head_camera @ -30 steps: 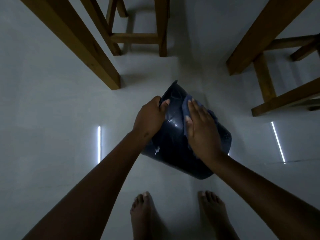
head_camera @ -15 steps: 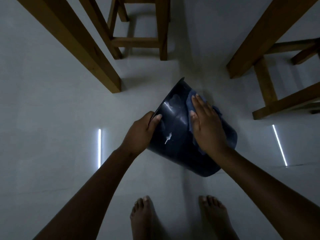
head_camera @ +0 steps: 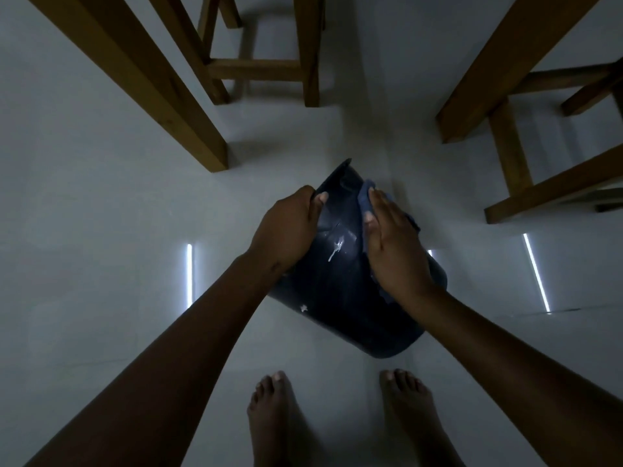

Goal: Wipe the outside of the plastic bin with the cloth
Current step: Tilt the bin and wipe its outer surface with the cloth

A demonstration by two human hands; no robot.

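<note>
The dark plastic bin (head_camera: 340, 291) was held tilted above the pale floor (head_camera: 101, 230), just ahead of two bare feet (head_camera: 273, 412). Its rim was gripped by the left hand (head_camera: 286, 230). A blue cloth (head_camera: 365, 197) was pressed flat against its outer wall under the right hand (head_camera: 394, 251), whose fingers were extended.

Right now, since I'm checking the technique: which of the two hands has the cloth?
The right hand: it presses the blue cloth flat on the bin. The left hand only grips the bin's edge.
</note>
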